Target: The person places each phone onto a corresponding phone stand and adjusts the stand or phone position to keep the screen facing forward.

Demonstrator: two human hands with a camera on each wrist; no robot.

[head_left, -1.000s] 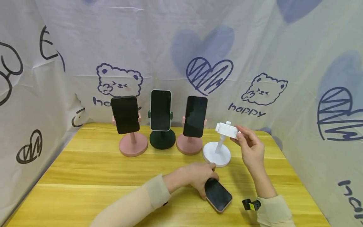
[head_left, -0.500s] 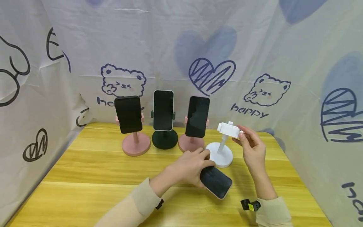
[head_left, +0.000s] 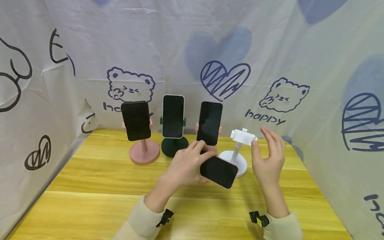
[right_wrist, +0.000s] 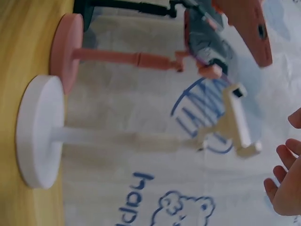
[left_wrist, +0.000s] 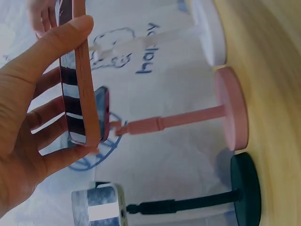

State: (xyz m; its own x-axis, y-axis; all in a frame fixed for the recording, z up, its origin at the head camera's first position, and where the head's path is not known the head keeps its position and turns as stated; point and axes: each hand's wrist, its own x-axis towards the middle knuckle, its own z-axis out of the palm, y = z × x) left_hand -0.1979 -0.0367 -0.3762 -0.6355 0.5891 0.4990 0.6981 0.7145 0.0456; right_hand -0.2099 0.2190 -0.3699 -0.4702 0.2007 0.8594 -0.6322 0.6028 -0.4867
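Observation:
My left hand [head_left: 187,163] grips a smartphone [head_left: 219,171] by one end, above the table and in front of the white phone stand [head_left: 233,160]. In the left wrist view the thumb and fingers hold the edges of the phone's pinkish case [left_wrist: 87,94]. My right hand [head_left: 269,158] is beside the white stand's clamp [head_left: 243,137], fingers spread and holding nothing. In the right wrist view a gap shows between that hand [right_wrist: 287,183] and the clamp [right_wrist: 237,120]. The clamp carries no phone.
Left of the white stand, a pink stand [head_left: 144,151], a dark green stand [head_left: 174,146] and another pink one hold upright phones [head_left: 209,123] in a row. Behind the wooden table [head_left: 90,206] hangs a printed cloth [head_left: 180,40].
My left hand has lifted the phone off the table, moved it up and left, and turned it more sideways. My right fingers have let go of the white clamp and spread apart.

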